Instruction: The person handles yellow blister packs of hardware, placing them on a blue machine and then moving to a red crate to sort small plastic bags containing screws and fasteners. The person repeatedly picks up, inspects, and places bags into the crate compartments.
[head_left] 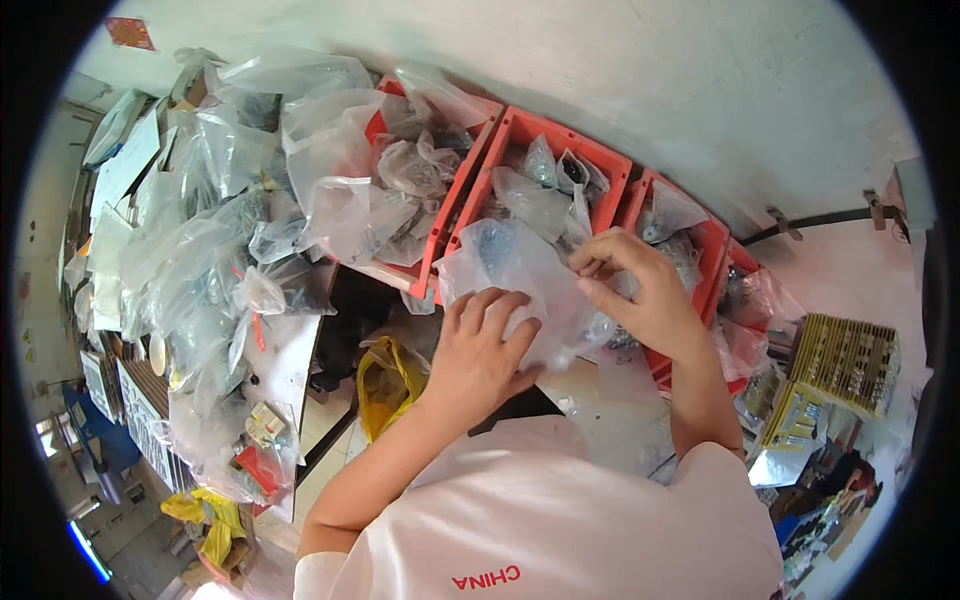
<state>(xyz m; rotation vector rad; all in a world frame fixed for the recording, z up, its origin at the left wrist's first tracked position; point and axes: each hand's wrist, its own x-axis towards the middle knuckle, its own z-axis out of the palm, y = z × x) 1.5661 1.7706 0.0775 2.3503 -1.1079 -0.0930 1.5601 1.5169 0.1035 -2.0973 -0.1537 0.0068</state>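
Note:
A clear plastic bag [520, 285] with small bluish-grey contents, too small to name, hangs in front of me, over the near edge of the red bins. My left hand [483, 345] lies against the bag's near left side, its fingers spread and slightly bent, the thumb apart. At the bag's right edge, my right hand [645, 295] pinches the film between thumb and fingertips. Behind the bag, a red bin [565, 140] holds several more bags of small parts.
Another red bin [465, 175] full of bags stands to the left, beside a heap of clear bags [215, 230] on a table. A yellow bag [385, 385] hangs below. Further bins and a stack of yellowish trays [845, 362] stand at the right. A wall [700, 90] closes off the back.

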